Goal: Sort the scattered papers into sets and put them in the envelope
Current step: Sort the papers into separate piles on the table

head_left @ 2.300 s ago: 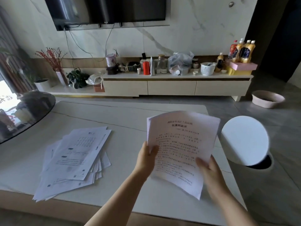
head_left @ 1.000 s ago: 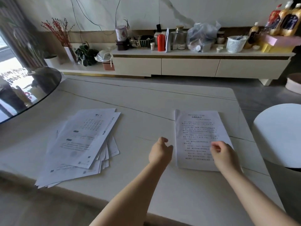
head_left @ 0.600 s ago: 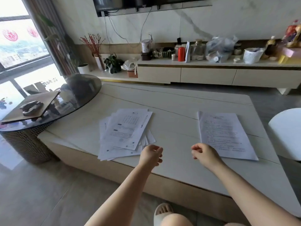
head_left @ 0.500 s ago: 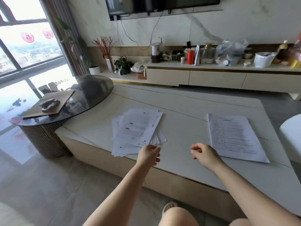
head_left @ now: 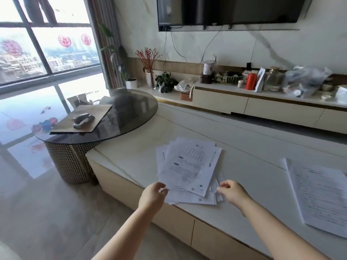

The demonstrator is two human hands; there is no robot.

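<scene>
First set now lies aside [head_left: 317,196]; both hands, left [head_left: 153,194] and right [head_left: 231,191], grips loosely curled and holding nothing, reach the scattered pile [head_left: 187,171] on the bench [head_left: 131,158].

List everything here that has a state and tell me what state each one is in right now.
Left hand: fingers curled at the left near edge of the messy pile, grip not clear.
Right hand: fingers curled at the pile's right near corner, grip not clear.
Messy pile: fanned out, unsorted, flat on the table.
Sorted set: squared up, lying flat, untouched.
Brown envelope: flat on the glass side table, a dark object on it.
TV: screen dark.
</scene>
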